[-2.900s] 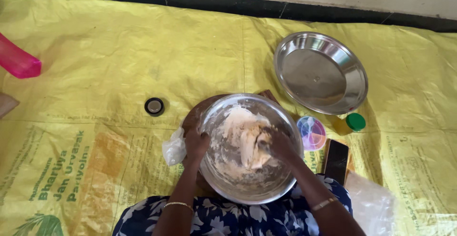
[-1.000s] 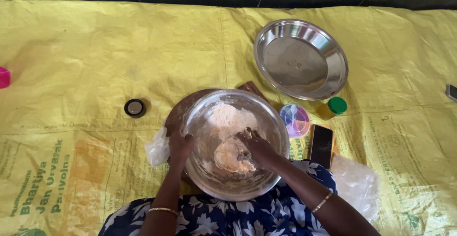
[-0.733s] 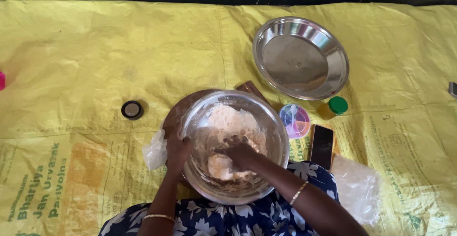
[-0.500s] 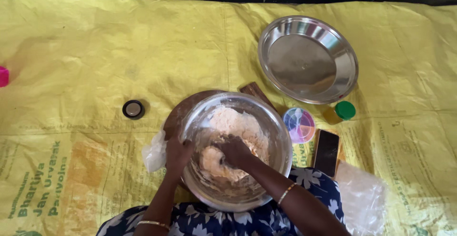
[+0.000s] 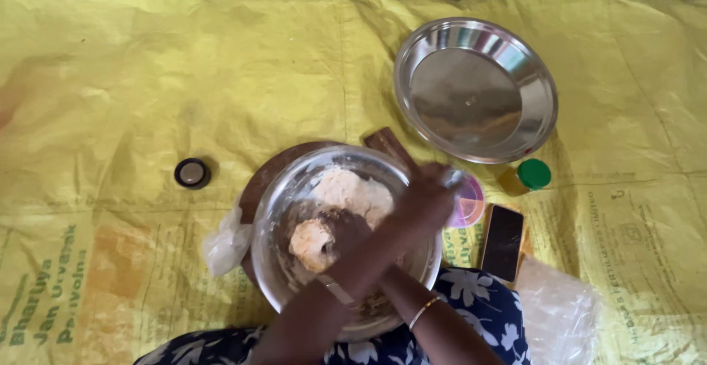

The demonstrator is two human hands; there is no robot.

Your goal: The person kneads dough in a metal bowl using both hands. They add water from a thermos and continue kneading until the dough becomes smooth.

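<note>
Left hand [image 5: 431, 197] moved to bowl [image 5: 276, 218] rim; right hand [image 5: 342, 232] in dough [image 5: 313, 243].

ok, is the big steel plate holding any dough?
No, the plate is bare; the dough sits in the bowl nearer the person.

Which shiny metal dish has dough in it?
The steel bowl right in front of the person, where both hands are. It holds pale dough. The steel plate farther back on the right holds nothing.
</note>
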